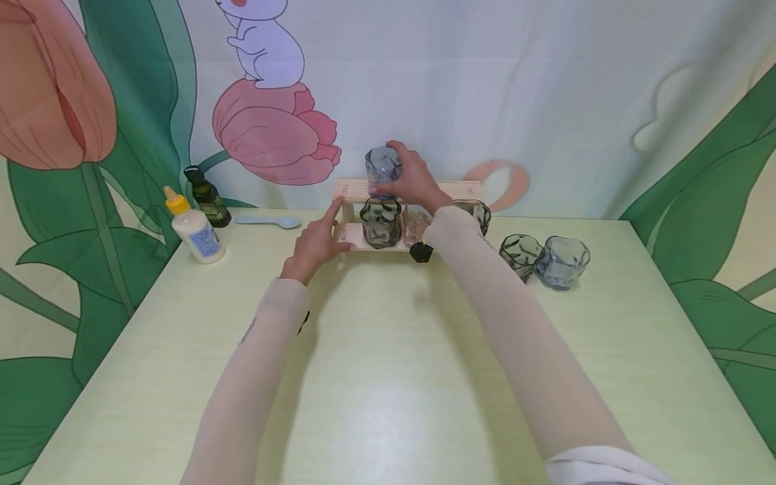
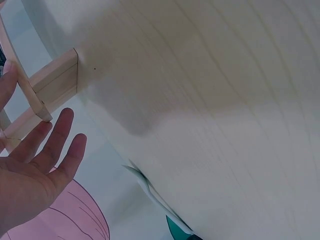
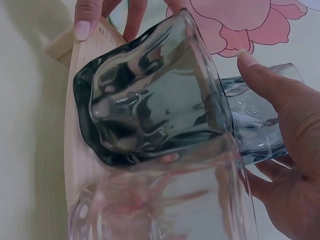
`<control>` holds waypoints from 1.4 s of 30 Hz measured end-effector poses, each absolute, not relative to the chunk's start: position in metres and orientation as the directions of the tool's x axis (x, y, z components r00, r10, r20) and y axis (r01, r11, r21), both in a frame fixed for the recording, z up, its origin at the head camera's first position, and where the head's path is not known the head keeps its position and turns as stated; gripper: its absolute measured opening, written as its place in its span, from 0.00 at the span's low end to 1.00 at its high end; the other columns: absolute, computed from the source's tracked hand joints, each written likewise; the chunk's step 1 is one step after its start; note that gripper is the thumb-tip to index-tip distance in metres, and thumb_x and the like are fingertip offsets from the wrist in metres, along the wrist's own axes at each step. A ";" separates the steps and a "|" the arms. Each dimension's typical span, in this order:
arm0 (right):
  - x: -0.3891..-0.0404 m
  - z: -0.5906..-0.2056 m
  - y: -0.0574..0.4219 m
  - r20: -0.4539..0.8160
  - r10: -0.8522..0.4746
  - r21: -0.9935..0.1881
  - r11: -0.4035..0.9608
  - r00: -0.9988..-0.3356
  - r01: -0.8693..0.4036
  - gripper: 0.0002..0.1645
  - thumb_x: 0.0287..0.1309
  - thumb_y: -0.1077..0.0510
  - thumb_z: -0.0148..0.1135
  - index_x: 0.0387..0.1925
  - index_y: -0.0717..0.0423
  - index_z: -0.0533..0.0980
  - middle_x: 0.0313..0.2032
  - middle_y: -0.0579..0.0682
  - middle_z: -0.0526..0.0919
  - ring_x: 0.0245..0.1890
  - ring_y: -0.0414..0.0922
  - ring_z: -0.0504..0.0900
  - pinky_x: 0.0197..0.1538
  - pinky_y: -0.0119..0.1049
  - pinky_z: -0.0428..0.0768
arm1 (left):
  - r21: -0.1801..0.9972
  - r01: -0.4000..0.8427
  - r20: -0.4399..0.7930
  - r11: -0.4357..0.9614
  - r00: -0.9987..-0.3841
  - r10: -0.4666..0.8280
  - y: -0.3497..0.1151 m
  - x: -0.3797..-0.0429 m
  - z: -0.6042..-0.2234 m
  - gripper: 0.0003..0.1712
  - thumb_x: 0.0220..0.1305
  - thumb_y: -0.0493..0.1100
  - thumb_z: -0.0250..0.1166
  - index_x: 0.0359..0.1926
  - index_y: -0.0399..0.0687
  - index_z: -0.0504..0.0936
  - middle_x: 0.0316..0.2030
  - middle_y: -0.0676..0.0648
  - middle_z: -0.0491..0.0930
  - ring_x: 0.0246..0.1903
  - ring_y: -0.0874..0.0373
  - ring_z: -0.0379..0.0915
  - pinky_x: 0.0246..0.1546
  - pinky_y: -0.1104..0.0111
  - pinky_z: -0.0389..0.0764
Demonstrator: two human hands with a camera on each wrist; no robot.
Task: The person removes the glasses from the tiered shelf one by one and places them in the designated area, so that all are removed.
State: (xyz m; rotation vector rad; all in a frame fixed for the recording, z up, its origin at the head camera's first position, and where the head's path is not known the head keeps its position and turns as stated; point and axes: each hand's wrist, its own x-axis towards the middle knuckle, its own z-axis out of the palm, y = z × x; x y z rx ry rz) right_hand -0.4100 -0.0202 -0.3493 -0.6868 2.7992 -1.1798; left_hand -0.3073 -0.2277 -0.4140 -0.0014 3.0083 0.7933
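Tulip-printed cloth hangs behind a pale green surface [image 1: 388, 377] where a person works at a small two-tier wooden rack [image 1: 351, 232].

Their right hand [image 1: 415, 178] curls its fingers round a blue-tinted glass tumbler [image 1: 382, 166], which it holds at the rack's upper shelf; whether the tumbler's base already rests on the wood I cannot tell. Their left hand [image 1: 315, 242] lies spread, fingers straight, against the rack's left end, touching the lower board.

On the lower shelf stands a smoky dark tumbler [image 1: 381, 222], directly below the blue one, with a clear pinkish tumbler [image 1: 417, 225] just beside it and another dark tumbler [image 1: 479, 214] further right, partly hidden by the sleeve. Off the rack to the right, two more tumblers sit touching: a dark one [image 1: 520, 254] and a blue one [image 1: 562, 261]. At the far left are a white glue bottle [image 1: 195, 229] with a yellow cap, a dark green bottle [image 1: 208, 197] and a pale blue spoon [image 1: 269, 221].

To my eye the risk is the light rack tipping, or the blue tumbler slipping off the narrow shelf edge onto the glasses below, if it is released off-centre.

The glue bottle's label has blue print too small to read.
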 end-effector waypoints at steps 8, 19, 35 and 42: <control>-0.411 -0.349 -0.024 0.131 -0.398 -0.700 0.612 -0.908 -0.369 0.59 0.51 0.45 0.77 0.77 0.43 0.51 0.69 0.61 0.63 0.67 0.56 0.68 0.67 0.51 0.71 | 0.498 -0.002 -0.021 0.867 -1.000 0.010 -0.229 -0.308 -0.416 0.60 0.60 0.50 0.74 0.79 0.72 0.41 0.67 0.38 0.73 0.54 0.36 0.76 0.53 0.43 0.75; -0.412 -0.351 -0.026 0.115 -0.399 -0.709 0.608 -0.909 -0.357 0.58 0.53 0.45 0.76 0.77 0.42 0.51 0.72 0.57 0.62 0.70 0.54 0.66 0.67 0.51 0.71 | 0.494 -0.003 -0.028 0.869 -1.000 0.012 -0.228 -0.306 -0.414 0.59 0.60 0.50 0.73 0.79 0.72 0.40 0.67 0.38 0.72 0.57 0.34 0.74 0.54 0.42 0.75; -0.410 -0.350 -0.027 0.117 -0.352 -0.730 0.603 -0.929 -0.321 0.58 0.52 0.46 0.77 0.77 0.42 0.53 0.69 0.56 0.68 0.66 0.54 0.71 0.65 0.48 0.74 | 0.489 -0.020 -0.043 0.872 -0.999 0.001 -0.229 -0.307 -0.414 0.59 0.61 0.51 0.73 0.79 0.74 0.39 0.67 0.39 0.72 0.56 0.35 0.75 0.54 0.42 0.75; -0.411 -0.352 -0.026 0.124 -0.349 -0.732 0.600 -0.929 -0.323 0.57 0.52 0.46 0.76 0.76 0.42 0.53 0.70 0.56 0.68 0.66 0.54 0.71 0.64 0.47 0.75 | 0.487 -0.023 -0.042 0.873 -0.999 -0.003 -0.228 -0.308 -0.415 0.59 0.60 0.51 0.73 0.79 0.74 0.39 0.67 0.39 0.72 0.56 0.35 0.75 0.54 0.42 0.74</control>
